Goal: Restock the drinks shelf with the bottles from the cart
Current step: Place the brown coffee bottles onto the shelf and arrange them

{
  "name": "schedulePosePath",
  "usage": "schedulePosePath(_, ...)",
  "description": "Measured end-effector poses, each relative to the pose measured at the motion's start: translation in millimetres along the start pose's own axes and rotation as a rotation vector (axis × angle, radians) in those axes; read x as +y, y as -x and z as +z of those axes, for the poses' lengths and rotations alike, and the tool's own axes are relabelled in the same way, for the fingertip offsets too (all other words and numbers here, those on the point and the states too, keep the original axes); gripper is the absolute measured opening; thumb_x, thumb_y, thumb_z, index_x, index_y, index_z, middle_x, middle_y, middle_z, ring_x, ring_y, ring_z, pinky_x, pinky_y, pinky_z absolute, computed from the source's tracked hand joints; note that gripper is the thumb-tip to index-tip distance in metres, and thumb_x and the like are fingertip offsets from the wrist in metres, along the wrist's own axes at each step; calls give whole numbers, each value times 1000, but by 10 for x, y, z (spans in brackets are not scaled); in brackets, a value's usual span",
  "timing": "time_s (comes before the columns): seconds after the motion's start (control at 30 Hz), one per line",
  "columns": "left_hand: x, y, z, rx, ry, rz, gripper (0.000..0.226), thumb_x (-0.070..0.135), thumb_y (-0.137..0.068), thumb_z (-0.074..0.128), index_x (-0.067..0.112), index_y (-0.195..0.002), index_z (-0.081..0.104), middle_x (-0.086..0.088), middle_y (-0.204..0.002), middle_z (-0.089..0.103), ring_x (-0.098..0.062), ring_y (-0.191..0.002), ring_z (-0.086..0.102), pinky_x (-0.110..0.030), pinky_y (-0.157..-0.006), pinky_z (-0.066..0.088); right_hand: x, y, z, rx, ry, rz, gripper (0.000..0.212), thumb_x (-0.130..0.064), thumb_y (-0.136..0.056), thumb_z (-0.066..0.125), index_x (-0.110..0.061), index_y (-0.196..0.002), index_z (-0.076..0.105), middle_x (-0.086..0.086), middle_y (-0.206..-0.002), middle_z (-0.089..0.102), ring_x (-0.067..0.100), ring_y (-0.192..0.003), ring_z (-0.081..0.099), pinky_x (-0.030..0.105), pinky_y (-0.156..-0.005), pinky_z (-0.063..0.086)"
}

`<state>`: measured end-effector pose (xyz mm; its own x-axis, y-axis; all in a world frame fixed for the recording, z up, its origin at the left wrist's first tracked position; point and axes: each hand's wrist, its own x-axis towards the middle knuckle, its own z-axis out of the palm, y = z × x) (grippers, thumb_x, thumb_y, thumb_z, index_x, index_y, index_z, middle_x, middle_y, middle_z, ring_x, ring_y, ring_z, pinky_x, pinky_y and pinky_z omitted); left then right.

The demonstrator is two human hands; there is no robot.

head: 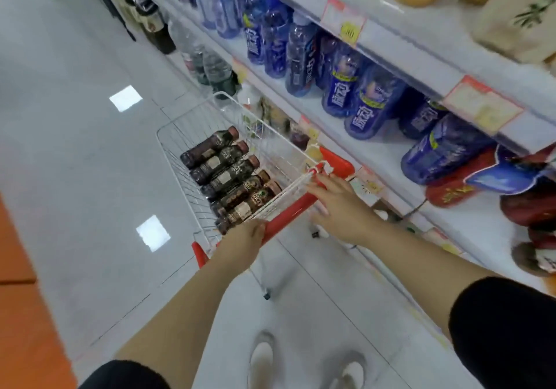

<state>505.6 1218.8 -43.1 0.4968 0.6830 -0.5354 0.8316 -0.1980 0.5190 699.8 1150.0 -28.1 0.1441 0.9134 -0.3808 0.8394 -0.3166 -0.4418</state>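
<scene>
The job looks barely begun: the left hand grips the red handle of the cart, the right hand is open with straight fingers, the dark bottles lie just past both hands, and the drinks shelf stands to their right.

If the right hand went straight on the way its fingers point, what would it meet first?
Likely the cart's back wire rim, just ahead of the open right hand; beyond it lie the dark bottles. Depth is unclear: if the hand rides above the rim, the bottles come first.
</scene>
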Motion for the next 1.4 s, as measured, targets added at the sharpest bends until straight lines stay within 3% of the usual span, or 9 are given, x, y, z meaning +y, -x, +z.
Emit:
schedulePosePath(0.13, -145, -9, 79, -53, 113, 17, 29, 27, -102, 29, 23, -111, 57, -1, -101, 67, -12, -85, 64, -15, -62, 41, 1, -102, 205, 38, 203, -17, 53, -46, -93, 42, -31, -143, 32, -2, -153, 22, 27, -140, 4, 45, -117, 12)
schedulePosePath(0.3, -136, 185, 165, -220, 42, 102, 27, 28, -101, 32, 27, -114, 56, -2, -96, 68, -20, -84, 65, -34, -76, 53, -33, 168, 327, 122, 69, 69, 38, -44, -91, 48, -27, -124, 55, -2, -139, 40, 24, -134, 14, 35, -112, 14)
schedulePosePath(0.47, 9, 436, 430, -490, 26, 207, 31, 26, -99, 40, 23, -125, 58, 0, -110, 67, -18, -92, 65, -26, -77, 52, 111, 726, 537, 244, 12, 235, 21, -31, -86, 61, -17, -101, 67, 2, -122, 51, 22, -126, 22, 28, -100, 26)
schedulePosePath(0.53, 5, 434, 498, -574, 175, 143, 27, 26, -98, 44, 19, -117, 62, 1, -103, 68, -14, -88, 65, -13, -62, 50, 184, 952, 638, 310, 7, 310, 20, -27, -84, 64, -13, -97, 69, 5, -116, 54, 20, -122, 25, 22, -90, 27)
schedulePosePath(0.7, -204, 124, 772, -242, 117, 25, 26, 20, -95, 50, 18, -120, 58, -1, -106, 63, -17, -96, 59, -21, -76, 43, 342, 1404, 923, 522, -109, 508, 24, -7, -77, 70, -6, -100, 68, 16, -122, 49, 33, -128, 29, 8, -91, 13)
schedulePosePath(0.9, -285, 3, 1697, -429, -84, 8, 63, 32, -88, 62, 13, -141, 34, -8, -135, 49, -23, -119, 50, -30, -93, 41, 571, 1738, 1245, 671, -148, 569, 30, 2, -73, 63, -9, -101, 67, 20, -131, 48, 27, -133, 14, 1, -104, -6)
schedulePosePath(1.17, -184, -17, 2494, -421, -75, -2, 57, 30, -79, 70, 8, -124, 44, -11, -115, 60, -28, -105, 57, -39, -93, 45, 794, 1997, 1402, 779, -108, 638, 40, 8, -70, 51, -12, -99, 68, 15, -131, 52, 25, -133, 16, 7, -110, -1)
schedulePosePath(1.33, 28, 116, 2235, -358, -38, 14, 48, 24, -77, 70, 16, -118, 47, -2, -101, 62, -20, -87, 60, -36, -77, 53, 830, 2065, 1375, 721, -132, 620, 35, 5, -72, 55, -12, -98, 70, 14, -127, 54, 27, -135, 14, 14, -114, -1)
schedulePosePath(1.4, 206, 247, 1963, -328, 51, 66, 43, 20, -78, 71, 22, -113, 46, 8, -90, 60, -7, -75, 58, -22, -61, 47, 771, 2095, 1283, 630, -172, 651, 30, -1, -75, 63, -15, -100, 70, 11, -127, 55, 30, -139, 18, 32, -119, 5)
